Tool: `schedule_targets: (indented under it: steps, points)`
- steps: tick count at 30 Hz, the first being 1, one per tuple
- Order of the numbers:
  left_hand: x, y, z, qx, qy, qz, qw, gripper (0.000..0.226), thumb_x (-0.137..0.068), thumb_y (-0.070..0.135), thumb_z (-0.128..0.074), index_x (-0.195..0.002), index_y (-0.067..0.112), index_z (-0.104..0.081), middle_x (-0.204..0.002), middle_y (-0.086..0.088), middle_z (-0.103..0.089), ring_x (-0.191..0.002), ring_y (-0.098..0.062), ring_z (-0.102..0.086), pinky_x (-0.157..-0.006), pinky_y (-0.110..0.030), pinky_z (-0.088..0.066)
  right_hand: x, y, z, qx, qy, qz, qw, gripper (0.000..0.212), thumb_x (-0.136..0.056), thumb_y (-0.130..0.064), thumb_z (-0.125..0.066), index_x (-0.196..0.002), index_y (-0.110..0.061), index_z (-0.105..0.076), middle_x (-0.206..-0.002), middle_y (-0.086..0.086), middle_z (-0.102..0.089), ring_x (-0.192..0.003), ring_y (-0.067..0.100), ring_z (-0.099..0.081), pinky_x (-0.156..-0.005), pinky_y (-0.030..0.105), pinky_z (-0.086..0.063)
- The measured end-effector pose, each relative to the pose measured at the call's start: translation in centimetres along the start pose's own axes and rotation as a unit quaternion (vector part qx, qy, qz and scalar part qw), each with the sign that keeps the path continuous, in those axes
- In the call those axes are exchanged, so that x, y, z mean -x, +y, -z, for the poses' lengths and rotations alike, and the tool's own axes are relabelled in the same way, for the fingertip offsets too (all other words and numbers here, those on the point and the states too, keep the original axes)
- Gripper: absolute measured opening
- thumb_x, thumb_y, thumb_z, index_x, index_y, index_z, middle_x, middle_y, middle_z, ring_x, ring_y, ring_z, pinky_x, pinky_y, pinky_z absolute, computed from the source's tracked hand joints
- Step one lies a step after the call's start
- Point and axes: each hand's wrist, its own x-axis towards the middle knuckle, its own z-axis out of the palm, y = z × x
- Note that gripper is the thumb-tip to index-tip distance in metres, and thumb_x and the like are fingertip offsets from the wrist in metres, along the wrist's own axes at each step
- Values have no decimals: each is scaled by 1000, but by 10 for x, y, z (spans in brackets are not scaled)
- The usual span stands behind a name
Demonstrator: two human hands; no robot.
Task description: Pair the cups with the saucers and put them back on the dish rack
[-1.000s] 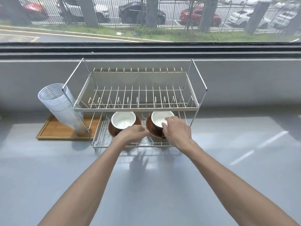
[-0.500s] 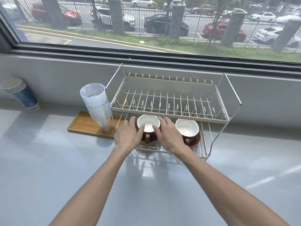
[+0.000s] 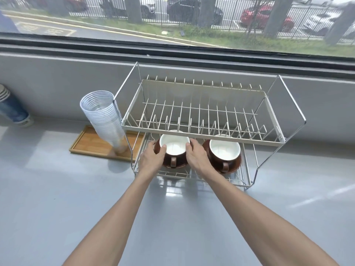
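Two brown cups with white insides stand on brown saucers on the lower shelf of a two-tier wire dish rack [image 3: 199, 131]. The left cup [image 3: 174, 148] sits on its saucer [image 3: 173, 166] with its handle toward me. My left hand [image 3: 151, 160] grips its left side and my right hand [image 3: 196, 157] its right side, thumbs on the rim. The right cup [image 3: 224, 153] rests untouched on its saucer [image 3: 233, 167], just right of my right hand. The rack's upper shelf holds nothing.
A tall stack of clear plastic cups [image 3: 104, 120] stands on a wooden tray [image 3: 90, 141] left of the rack, touching its frame. A stack of blue paper cups [image 3: 11, 110] is at the far left. Grey counter surrounds the rack; a wall and window lie behind.
My right hand left the right cup and moved to the left one. Both hands have closed around the left cup. The view has shifted, so the rack sits further right.
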Motion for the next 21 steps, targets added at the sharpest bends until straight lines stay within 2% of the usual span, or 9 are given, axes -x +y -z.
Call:
schedule_targets:
  steps: [6,10,13,15,18,21]
  points:
    - [3,1,-3,-4,6,-21,1000,48,-95,40,-57,-140,23,-51,-133,-2,-62,-114,-29,-64,-99,-47,-51,1,3,0,-13,1,-15,1000,47,-105,-25,-33,-150,-11,-38,-151,16,-46,-140,32,-40,-117,44,-29]
    - [5,3,-6,-9,3,-24,1000,45,-97,40,-55,-138,22,-52,-132,-3,-61,-111,-28,-63,-97,-46,-52,5,4,4,-22,5,-22,1000,48,-105,-27,-32,-151,-12,-36,-151,17,-45,-140,33,-39,-117,45,-30]
    - [6,3,-7,-30,-2,-23,999,47,-98,40,-53,-141,20,-49,-135,-5,-60,-120,-27,-57,-100,-39,-47,8,4,7,-23,-4,-27,999,50,-106,-28,-33,-152,-11,-34,-154,16,-42,-143,32,-37,-118,44,-28]
    - [7,3,-5,-46,-22,-25,998,51,-98,40,-52,-144,19,-46,-139,-6,-58,-126,-27,-54,-102,-38,-45,10,4,11,-27,-18,-35,999,52,-105,-32,-33,-153,-11,-32,-156,14,-40,-143,31,-36,-118,44,-28]
    - [11,6,3,-83,-66,-12,994,54,-99,43,-49,-147,19,-44,-144,-9,-53,-125,-30,-55,-103,-46,-49,15,4,19,-16,-40,-53,998,55,-105,-36,-34,-153,-10,-32,-155,14,-42,-142,32,-39,-117,45,-31]
    - [21,13,14,-150,-116,-5,982,50,-101,41,-47,-145,17,-47,-141,-9,-56,-122,-29,-58,-101,-40,-51,22,4,30,22,-75,-73,994,57,-102,-37,-37,-151,-8,-36,-152,14,-47,-135,32,-48,-113,45,-37]
